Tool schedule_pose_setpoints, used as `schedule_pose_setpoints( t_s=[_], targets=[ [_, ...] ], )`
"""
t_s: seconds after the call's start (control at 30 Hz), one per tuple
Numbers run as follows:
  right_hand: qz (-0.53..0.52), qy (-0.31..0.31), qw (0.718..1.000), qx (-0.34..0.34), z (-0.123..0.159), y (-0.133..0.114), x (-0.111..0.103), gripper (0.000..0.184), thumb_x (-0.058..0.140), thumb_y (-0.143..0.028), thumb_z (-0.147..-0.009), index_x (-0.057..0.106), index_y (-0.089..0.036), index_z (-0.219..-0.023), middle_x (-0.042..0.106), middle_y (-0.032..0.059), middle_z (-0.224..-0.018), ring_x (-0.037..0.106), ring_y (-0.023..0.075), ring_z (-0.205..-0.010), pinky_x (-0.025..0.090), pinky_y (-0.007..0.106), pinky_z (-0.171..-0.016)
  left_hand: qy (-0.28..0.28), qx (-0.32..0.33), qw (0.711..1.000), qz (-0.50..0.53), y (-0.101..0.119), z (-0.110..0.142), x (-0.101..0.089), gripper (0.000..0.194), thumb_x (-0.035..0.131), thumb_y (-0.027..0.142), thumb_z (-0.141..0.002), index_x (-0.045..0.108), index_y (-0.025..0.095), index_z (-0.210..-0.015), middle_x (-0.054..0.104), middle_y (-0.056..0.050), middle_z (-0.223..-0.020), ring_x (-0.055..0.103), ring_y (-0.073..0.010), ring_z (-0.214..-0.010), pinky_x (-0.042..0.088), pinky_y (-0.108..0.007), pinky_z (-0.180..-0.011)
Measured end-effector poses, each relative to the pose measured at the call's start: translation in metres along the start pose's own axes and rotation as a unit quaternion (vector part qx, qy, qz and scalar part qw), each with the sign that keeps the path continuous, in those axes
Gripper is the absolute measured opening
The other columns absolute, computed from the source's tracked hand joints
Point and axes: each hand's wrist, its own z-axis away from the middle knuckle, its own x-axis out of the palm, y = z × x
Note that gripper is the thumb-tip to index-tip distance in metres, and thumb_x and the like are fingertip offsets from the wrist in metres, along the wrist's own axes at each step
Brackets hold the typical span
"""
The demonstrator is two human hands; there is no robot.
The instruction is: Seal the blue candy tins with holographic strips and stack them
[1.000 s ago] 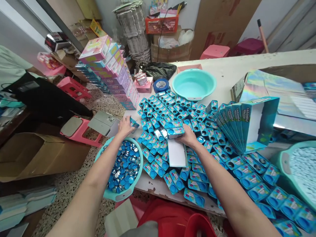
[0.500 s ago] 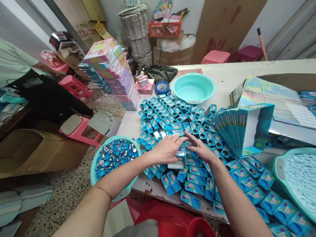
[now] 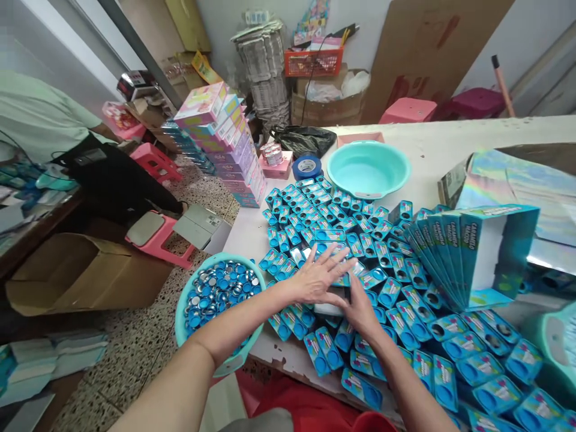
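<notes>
Lettering: "CARAMELO MACIZO", fanned glossy cartons (image 3: 468,255).
Blue packs (image 3: 329,235): rounded oblongs in white-lined box (image 3: 330,309), nearer bench's (image 3: 245,233) front edge.
Left hand (image 3: 318,281): fingers spread over packs.
Right hand (image 3: 361,307): beside box; pinch cannot be told.

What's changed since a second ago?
The left hand, which held a blue box near the basin, has swung right, over the white carton; whether it let go is unclear. The right hand has left the two boxes it touched, coming toward the person. The basin and stacked boxes stayed put.
</notes>
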Motion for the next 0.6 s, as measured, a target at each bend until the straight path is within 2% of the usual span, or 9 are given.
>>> schedule_pose_setpoints(
  t_s=[0.07,0.1,0.17,0.2,0.23,0.3,0.37,0.47,0.6],
  targets=[
    [0.025,0.018,1.0,0.004,-0.002,-0.004,-0.007,0.073,0.042,-0.021,-0.078,0.022,-0.025,-0.148,0.039,0.0094,-0.145,0.037,0.0274,-0.134,0.035,0.051,-0.107,0.077,-0.123,0.988,0.054,-0.036,0.004,-0.011,0.067,0.054,0.044,-0.085,0.029,0.027,-0.145,0.037,-0.008,-0.15,0.023,-0.0272,-0.142,0.024,-0.051,-0.113],
    [0.039,0.029,0.999,0.002,-0.003,-0.007,-0.01,0.073,0.044,-0.025,-0.079,0.02,-0.025,-0.148,0.038,0.0094,-0.146,0.036,0.028,-0.135,0.034,0.051,-0.107,0.122,-0.217,0.966,0.073,-0.058,0.008,-0.015,0.064,0.054,0.042,-0.085,0.033,0.026,-0.143,0.041,-0.009,-0.146,0.029,-0.0261,-0.14,0.028,-0.048,-0.113],
    [0.061,0.055,0.997,-0.004,-0.005,-0.013,-0.009,0.078,0.051,-0.037,-0.081,0.016,-0.024,-0.149,0.033,0.0117,-0.148,0.031,0.0306,-0.137,0.032,0.052,-0.108,0.164,-0.408,0.891,0.115,-0.103,0.015,-0.019,0.061,0.058,0.037,-0.083,0.038,0.022,-0.138,0.047,-0.013,-0.14,0.039,-0.0265,-0.133,0.033,-0.045,-0.109],
    [0.07,0.069,0.995,-0.004,-0.006,-0.016,-0.006,0.082,0.054,-0.044,-0.08,0.014,-0.022,-0.149,0.031,0.0133,-0.148,0.029,0.032,-0.137,0.031,0.053,-0.107,0.149,-0.485,0.847,0.159,-0.123,0.019,-0.018,0.067,0.065,0.038,-0.078,0.039,0.02,-0.137,0.051,-0.014,-0.135,0.045,-0.0277,-0.128,0.038,-0.044,-0.105],
    [0.078,0.085,0.993,0.0,-0.006,-0.018,-0.002,0.085,0.055,-0.049,-0.079,0.014,-0.021,-0.149,0.031,0.0149,-0.148,0.029,0.0333,-0.137,0.031,0.054,-0.107,0.12,-0.531,0.81,0.219,-0.139,0.023,-0.014,0.074,0.071,0.038,-0.072,0.039,0.02,-0.136,0.056,-0.014,-0.128,0.052,-0.0277,-0.12,0.044,-0.042,-0.099],
    [0.094,0.113,0.989,0.011,-0.007,-0.02,0.007,0.087,0.055,-0.057,-0.078,0.018,-0.02,-0.147,0.032,0.0172,-0.146,0.031,0.035,-0.135,0.032,0.056,-0.105,0.057,-0.562,0.747,0.35,-0.16,0.031,-0.004,0.085,0.08,0.036,-0.061,0.04,0.02,-0.134,0.064,-0.011,-0.115,0.062,-0.0251,-0.102,0.053,-0.037,-0.084],
    [0.105,0.132,0.986,0.016,-0.007,-0.019,0.015,0.085,0.055,-0.061,-0.078,0.022,-0.019,-0.145,0.035,0.018,-0.144,0.032,0.0356,-0.133,0.032,0.056,-0.104,0.028,-0.557,0.717,0.418,-0.169,0.038,0.007,0.084,0.081,0.031,-0.057,0.043,0.022,-0.131,0.067,-0.007,-0.104,0.066,-0.0204,-0.085,0.055,-0.03,-0.069],
    [0.106,0.135,0.985,0.002,-0.006,-0.016,0.018,0.078,0.053,-0.058,-0.08,0.026,-0.02,-0.143,0.038,0.0172,-0.141,0.035,0.0343,-0.132,0.034,0.055,-0.103,0.047,-0.588,0.717,0.37,-0.175,0.046,0.014,0.077,0.077,0.024,-0.058,0.046,0.02,-0.128,0.068,-0.005,-0.093,0.065,-0.0168,-0.072,0.051,-0.024,-0.056],
    [0.105,0.134,0.985,-0.007,-0.006,-0.013,0.017,0.07,0.051,-0.05,-0.083,0.027,-0.02,-0.141,0.044,0.0163,-0.134,0.041,0.0329,-0.127,0.037,0.054,-0.1,0.072,-0.625,0.717,0.302,-0.195,0.048,0.004,0.065,0.067,0.027,-0.067,0.046,0.016,-0.127,0.067,-0.009,-0.098,0.065,-0.0173,-0.076,0.049,-0.022,-0.055]
  ],
)
